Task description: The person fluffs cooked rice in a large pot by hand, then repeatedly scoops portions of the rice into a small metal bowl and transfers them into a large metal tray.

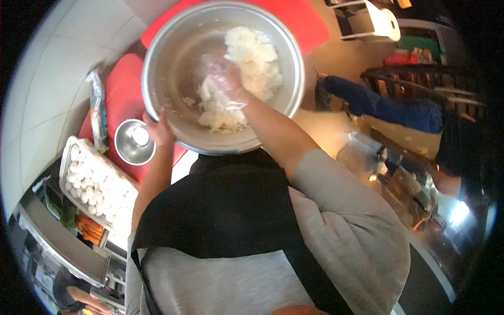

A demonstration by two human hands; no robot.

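Observation:
A large metal bowl [300,79] stands in front of me with white clumped food [254,52] in it that looks like cooked rice. My right hand [224,76], in a thin clear plastic glove, is down inside the bowl among the clumps. Its fingers are blurred, and whether they close on any rice is unclear. At the bowl's near left rim, my left hand [159,128] grips the edge. Just left of that hand is a small metal bowl [123,144], with a bright white round patch or item inside that I cannot make out.
Red boards [123,79] lie under and around the bowls. A white basket [68,157] of small white round items stands at left, near a plastic packet [97,107]. Carrots [89,229] lie below it. Another person's jeans-clad leg [388,105] is at right; a white stool [370,23] stands behind.

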